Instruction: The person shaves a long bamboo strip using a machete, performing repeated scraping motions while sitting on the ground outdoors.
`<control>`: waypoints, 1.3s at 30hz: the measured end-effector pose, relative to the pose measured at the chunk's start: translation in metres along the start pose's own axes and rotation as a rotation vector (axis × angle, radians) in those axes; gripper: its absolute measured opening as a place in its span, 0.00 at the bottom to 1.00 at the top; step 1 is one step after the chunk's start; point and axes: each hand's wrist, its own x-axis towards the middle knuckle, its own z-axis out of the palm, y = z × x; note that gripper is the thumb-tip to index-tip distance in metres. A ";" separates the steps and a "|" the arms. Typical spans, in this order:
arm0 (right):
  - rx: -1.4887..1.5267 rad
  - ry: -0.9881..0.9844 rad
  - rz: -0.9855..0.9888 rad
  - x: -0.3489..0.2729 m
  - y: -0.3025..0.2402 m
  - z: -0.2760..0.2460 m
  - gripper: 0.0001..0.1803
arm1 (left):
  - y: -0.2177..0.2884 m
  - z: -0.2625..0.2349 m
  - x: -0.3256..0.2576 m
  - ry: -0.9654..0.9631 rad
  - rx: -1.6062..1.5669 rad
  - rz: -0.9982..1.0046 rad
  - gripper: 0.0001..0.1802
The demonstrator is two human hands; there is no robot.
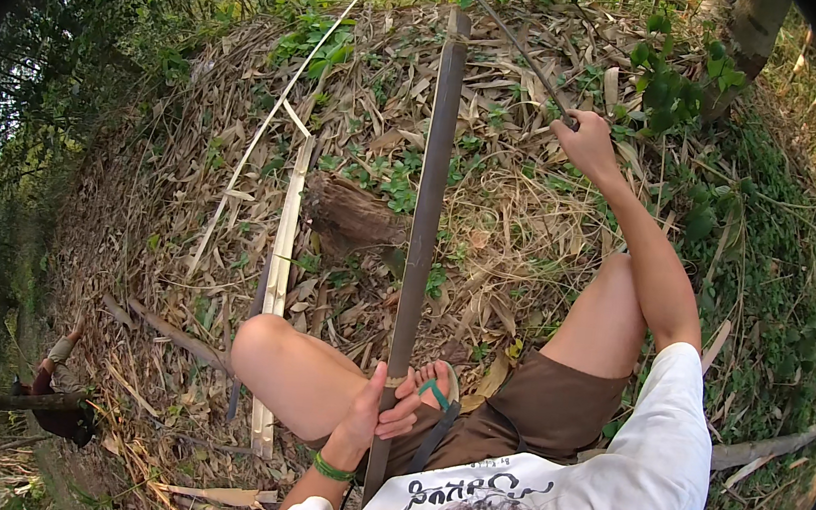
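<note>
My left hand [382,411], with a green band at its wrist, is wrapped round a long dark bamboo pole [432,167] near my lap. The pole runs away from me, past the right side of a short brown log [350,213]; I cannot tell whether it touches the log. Out to the right, my right hand [586,146] is closed on the handle of a long, narrow knife [529,59]. Its dark blade slants up and to the left, apart from the pole. The far part of the blade reaches close to green leaves.
Pale split bamboo [284,241] and a thin bamboo strip [279,109] lie left of the log. Dry leaves cover the ground [211,132]. A tree trunk [748,52] stands at far right, a fallen branch [768,449] lower right. Another person [60,397] is at far left.
</note>
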 end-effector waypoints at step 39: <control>-0.007 -0.144 0.432 0.034 0.062 0.010 0.24 | -0.021 0.025 0.004 0.829 1.262 0.655 0.17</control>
